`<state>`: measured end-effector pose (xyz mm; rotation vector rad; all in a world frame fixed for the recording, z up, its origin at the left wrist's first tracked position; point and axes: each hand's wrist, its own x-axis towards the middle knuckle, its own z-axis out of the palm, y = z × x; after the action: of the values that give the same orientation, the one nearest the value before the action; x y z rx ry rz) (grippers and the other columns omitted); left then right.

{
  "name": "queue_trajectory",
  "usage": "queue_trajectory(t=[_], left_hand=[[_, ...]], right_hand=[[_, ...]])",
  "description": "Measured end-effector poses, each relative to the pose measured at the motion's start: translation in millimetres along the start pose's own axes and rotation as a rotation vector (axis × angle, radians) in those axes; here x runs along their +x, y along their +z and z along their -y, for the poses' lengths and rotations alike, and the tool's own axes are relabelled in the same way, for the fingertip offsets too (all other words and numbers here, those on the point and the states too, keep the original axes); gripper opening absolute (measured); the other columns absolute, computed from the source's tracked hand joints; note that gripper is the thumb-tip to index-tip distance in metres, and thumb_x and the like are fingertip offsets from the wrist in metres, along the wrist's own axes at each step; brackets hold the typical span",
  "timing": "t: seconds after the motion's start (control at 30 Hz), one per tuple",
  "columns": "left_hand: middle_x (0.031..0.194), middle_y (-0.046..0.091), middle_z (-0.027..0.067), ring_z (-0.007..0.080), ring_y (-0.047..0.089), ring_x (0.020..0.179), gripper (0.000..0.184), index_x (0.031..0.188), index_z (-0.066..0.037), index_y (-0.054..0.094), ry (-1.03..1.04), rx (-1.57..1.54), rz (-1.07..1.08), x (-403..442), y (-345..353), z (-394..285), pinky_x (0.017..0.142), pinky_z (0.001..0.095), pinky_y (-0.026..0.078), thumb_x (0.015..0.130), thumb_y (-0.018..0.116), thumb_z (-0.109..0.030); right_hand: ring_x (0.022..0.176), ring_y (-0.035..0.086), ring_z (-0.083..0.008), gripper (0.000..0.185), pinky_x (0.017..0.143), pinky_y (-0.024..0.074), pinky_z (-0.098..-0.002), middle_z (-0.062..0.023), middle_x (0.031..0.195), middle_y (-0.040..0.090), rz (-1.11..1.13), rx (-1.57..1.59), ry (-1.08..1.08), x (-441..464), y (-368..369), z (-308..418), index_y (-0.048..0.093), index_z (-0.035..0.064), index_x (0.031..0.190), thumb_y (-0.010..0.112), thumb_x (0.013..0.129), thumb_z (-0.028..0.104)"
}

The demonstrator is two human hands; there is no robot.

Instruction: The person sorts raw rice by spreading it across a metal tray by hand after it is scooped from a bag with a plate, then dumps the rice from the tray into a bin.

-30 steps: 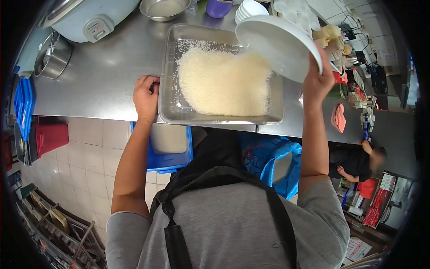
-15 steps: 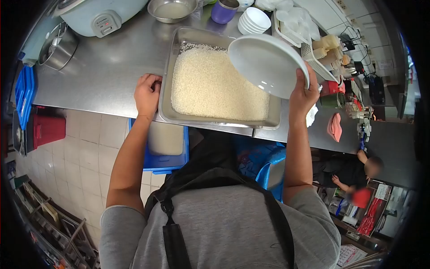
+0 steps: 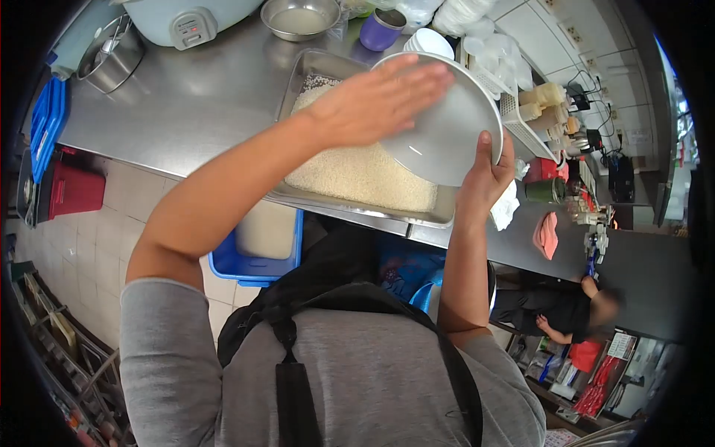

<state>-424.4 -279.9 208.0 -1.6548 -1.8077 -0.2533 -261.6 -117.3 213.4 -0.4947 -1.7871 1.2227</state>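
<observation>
My right hand (image 3: 488, 171) grips the rim of a large white bowl (image 3: 454, 127), thumb on the inner side. The bowl is tilted over a metal tray (image 3: 357, 206) and looks bare inside. Across the bowl's opening reaches my left hand (image 3: 391, 100), its fingers stretched out and slightly blurred; whether it touches the bowl I cannot tell. White rice grains (image 3: 357, 171) fill much of the tray, partly hidden by my left forearm and the bowl.
On the steel counter (image 3: 201, 97) stand a rice cooker (image 3: 167, 22), a steel pot (image 3: 112, 63), a metal bowl (image 3: 300, 18) and a purple cup (image 3: 381, 31). A blue bin (image 3: 257, 268) sits below the counter edge. Another person (image 3: 558, 309) is at the right.
My left hand has left the counter beside the tray and swung up and right to the bowl. The bowl has turned its inside more toward me.
</observation>
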Motion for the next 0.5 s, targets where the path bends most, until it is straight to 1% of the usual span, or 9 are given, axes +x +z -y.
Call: queue_trajectory(t=[0.03, 0.13, 0.17, 0.27, 0.3, 0.4, 0.43, 0.5], left_hand=[[0.16, 0.025, 0.0042, 0.0177, 0.015, 0.15, 0.067, 0.151, -0.008, 0.033, -0.045, 0.015, 0.017, 3, 10, 4, 0.123, 0.043, 0.009, 0.094, 0.052, -0.038], [0.161, 0.022, 0.0049, 0.0175, 0.008, 0.15, 0.074, 0.152, -0.007, 0.027, -0.106, 0.046, 0.155, -15, 30, 6, 0.123, 0.0431, 0.004, 0.096, 0.046, -0.05], [0.16, 0.024, 0.0071, 0.0203, 0.013, 0.15, 0.076, 0.152, -0.005, 0.027, -0.142, -0.06, 0.133, -24, 38, -1, 0.123, 0.0429, 0.008, 0.093, 0.051, -0.047], [0.159, 0.026, 0.0092, 0.0233, 0.019, 0.149, 0.076, 0.151, -0.003, 0.029, -0.248, -0.355, 0.021, -36, 56, -34, 0.123, 0.0427, 0.013, 0.092, 0.056, -0.043], [0.157, 0.03, 0.0102, 0.0238, 0.024, 0.147, 0.07, 0.148, -0.003, 0.034, -0.268, -0.394, -0.015, -35, 53, -45, 0.122, 0.042, 0.018, 0.092, 0.059, -0.037], [0.153, 0.038, 0.0101, 0.0238, 0.032, 0.144, 0.061, 0.144, -0.005, 0.042, -0.223, -0.449, -0.022, -35, 45, -64, 0.121, 0.0417, 0.022, 0.093, 0.058, -0.034], [0.146, 0.047, 0.0096, 0.0234, 0.04, 0.138, 0.053, 0.141, -0.009, 0.048, -0.189, -0.529, -0.072, -37, 43, -64, 0.119, 0.041, 0.028, 0.093, 0.059, -0.028], [0.144, 0.049, 0.009, 0.0231, 0.042, 0.137, 0.05, 0.139, -0.01, 0.05, -0.27, -0.78, 0.33, -40, 22, -55, 0.119, 0.0403, 0.029, 0.093, 0.06, -0.025]], right_hand=[[0.089, 0.059, -0.0092, 0.023, 0.081, 0.0473, -0.0237, -0.0056, 0.101, 0.066, 0.008, 0.003, 0.007, -2, 0, 4, 0.062, -0.0029, 0.117, 0.057, 0.098, 0.011], [0.091, 0.061, -0.0113, 0.025, 0.082, 0.0487, -0.0252, -0.0074, 0.104, 0.066, -0.032, 0.088, 0.018, -2, 0, 16, 0.061, -0.0032, 0.119, 0.057, 0.098, 0.01], [0.091, 0.062, -0.0122, 0.026, 0.082, 0.0492, -0.0258, -0.0081, 0.105, 0.066, -0.059, 0.132, 0.019, -1, 1, 18, 0.06, -0.0033, 0.12, 0.057, 0.098, 0.01], [0.091, 0.062, -0.0133, 0.027, 0.081, 0.0501, -0.0267, -0.0088, 0.106, 0.066, -0.102, 0.15, -0.027, 3, 7, 18, 0.058, -0.0033, 0.122, 0.057, 0.098, 0.01], [0.091, 0.062, -0.0132, 0.028, 0.081, 0.0501, -0.0265, -0.0087, 0.106, 0.066, -0.111, 0.173, -0.027, 3, 11, 20, 0.058, -0.0033, 0.122, 0.058, 0.098, 0.011], [0.09, 0.062, -0.0131, 0.028, 0.081, 0.0501, -0.0263, -0.0084, 0.106, 0.066, -0.124, 0.21, -0.059, 5, 18, 22, 0.058, -0.003, 0.122, 0.058, 0.098, 0.011], [0.091, 0.062, -0.0131, 0.028, 0.081, 0.0502, -0.0263, -0.0085, 0.106, 0.065, -0.117, 0.2, -0.09, 7, 16, 19, 0.058, -0.003, 0.122, 0.059, 0.098, 0.011], [0.091, 0.062, -0.0131, 0.028, 0.081, 0.05, -0.0264, -0.0086, 0.106, 0.065, -0.111, 0.181, -0.124, 9, 14, 16, 0.058, -0.0029, 0.122, 0.059, 0.097, 0.011]])
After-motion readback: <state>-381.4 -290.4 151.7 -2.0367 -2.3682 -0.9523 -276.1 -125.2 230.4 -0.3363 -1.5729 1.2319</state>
